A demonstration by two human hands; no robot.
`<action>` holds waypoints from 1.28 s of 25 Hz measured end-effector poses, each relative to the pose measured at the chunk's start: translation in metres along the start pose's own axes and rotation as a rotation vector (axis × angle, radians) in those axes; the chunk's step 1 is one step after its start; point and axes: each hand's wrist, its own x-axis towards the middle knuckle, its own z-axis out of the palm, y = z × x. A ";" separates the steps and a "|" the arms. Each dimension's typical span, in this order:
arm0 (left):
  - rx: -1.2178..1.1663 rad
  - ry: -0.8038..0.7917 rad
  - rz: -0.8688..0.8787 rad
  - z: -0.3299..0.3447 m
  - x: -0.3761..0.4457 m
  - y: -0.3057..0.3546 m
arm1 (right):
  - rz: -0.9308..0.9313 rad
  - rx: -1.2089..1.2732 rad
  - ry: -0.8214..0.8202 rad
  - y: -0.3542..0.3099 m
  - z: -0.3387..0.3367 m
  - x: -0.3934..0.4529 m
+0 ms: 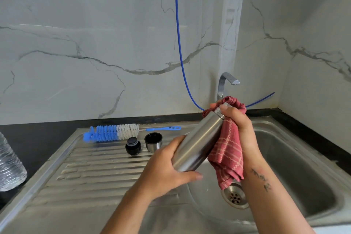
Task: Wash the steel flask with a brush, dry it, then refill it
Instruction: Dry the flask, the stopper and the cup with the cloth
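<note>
The steel flask point(199, 142) is tilted over the sink basin, its open neck pointing up and away. My left hand point(167, 167) grips its lower end. My right hand point(239, 127) holds a red patterned cloth point(228, 154) wrapped around the flask's neck, and the rest of the cloth hangs down below. The blue and white bottle brush point(112, 132) lies at the back of the draining board. Beside it stand the black stopper point(133, 145) and the steel cup lid point(153, 142).
The steel sink point(296, 157) with its drain point(235, 196) lies below the hands, the tap point(227, 81) behind it. A thin blue tube point(179, 43) hangs down the marble wall. A clear plastic water bottle point(9, 165) stands at the left edge on the black counter.
</note>
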 end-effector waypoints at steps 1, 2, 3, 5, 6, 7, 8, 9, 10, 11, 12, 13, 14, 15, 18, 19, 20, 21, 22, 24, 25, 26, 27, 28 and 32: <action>-0.211 -0.121 -0.058 -0.011 0.003 -0.004 | 0.006 0.074 -0.046 -0.001 -0.002 0.000; -0.409 -0.219 -0.123 -0.019 0.005 -0.009 | -0.004 0.148 -0.101 -0.002 -0.003 0.000; -0.519 -0.271 -0.145 -0.023 0.004 -0.011 | -0.018 0.201 -0.141 -0.001 -0.003 0.000; -0.338 -0.154 -0.078 -0.013 0.000 -0.012 | -0.013 0.175 -0.107 0.002 -0.006 0.002; -0.140 -0.019 -0.001 -0.004 -0.001 -0.010 | -0.006 0.108 -0.025 0.003 -0.008 0.004; 0.033 0.132 0.081 0.005 0.000 -0.012 | -0.002 0.043 0.064 0.003 -0.011 0.006; 0.129 0.236 0.142 0.010 0.001 -0.012 | -0.003 0.002 0.136 0.003 -0.013 0.007; 0.118 0.277 0.167 0.012 0.003 -0.013 | -0.007 -0.005 0.174 0.003 -0.014 0.007; 0.010 0.274 0.150 0.010 0.004 -0.010 | -0.022 0.022 0.180 0.001 -0.013 0.006; -0.174 0.270 0.100 0.006 0.006 -0.008 | -0.043 0.076 0.157 0.000 -0.011 0.004; -0.406 0.246 -0.002 0.002 0.008 -0.008 | -0.069 0.140 0.110 -0.002 -0.009 0.001; -0.669 0.191 -0.116 -0.002 0.009 -0.008 | -0.092 0.191 0.058 -0.004 -0.005 -0.002; -0.852 0.107 -0.219 -0.003 0.009 -0.008 | -0.105 0.222 0.023 -0.005 -0.002 -0.004; -0.926 0.053 -0.252 -0.002 0.007 -0.004 | -0.108 0.240 0.005 -0.005 0.000 -0.005; -0.470 0.296 0.043 0.002 0.002 -0.001 | -0.038 0.252 0.097 -0.006 -0.003 -0.001; -0.246 0.398 0.172 0.004 0.001 -0.003 | -0.019 0.249 0.147 -0.006 -0.004 0.001; -0.131 0.439 0.255 0.007 0.002 -0.005 | -0.012 0.248 0.189 -0.006 -0.006 0.003; -0.139 0.422 0.258 0.007 0.002 -0.007 | -0.017 0.261 0.207 -0.004 -0.008 0.004; -0.309 0.336 0.156 0.004 0.004 -0.005 | -0.026 0.282 0.188 -0.003 -0.009 0.004; -0.837 0.109 -0.130 0.002 0.005 0.000 | -0.053 0.311 0.093 -0.002 -0.009 0.005; -0.978 0.034 -0.246 0.000 0.006 0.002 | -0.069 0.299 0.078 -0.001 -0.008 0.005; -0.991 0.036 -0.270 0.000 0.006 0.004 | -0.074 0.284 0.083 0.000 -0.010 0.005; -0.895 0.105 -0.194 0.001 0.006 0.003 | -0.059 0.265 0.116 0.001 -0.013 0.006; -0.689 0.213 -0.040 0.002 0.005 0.000 | -0.025 0.234 0.171 0.001 -0.015 0.007; -0.157 0.331 0.222 0.008 0.001 -0.010 | 0.056 0.164 0.283 0.002 -0.022 0.008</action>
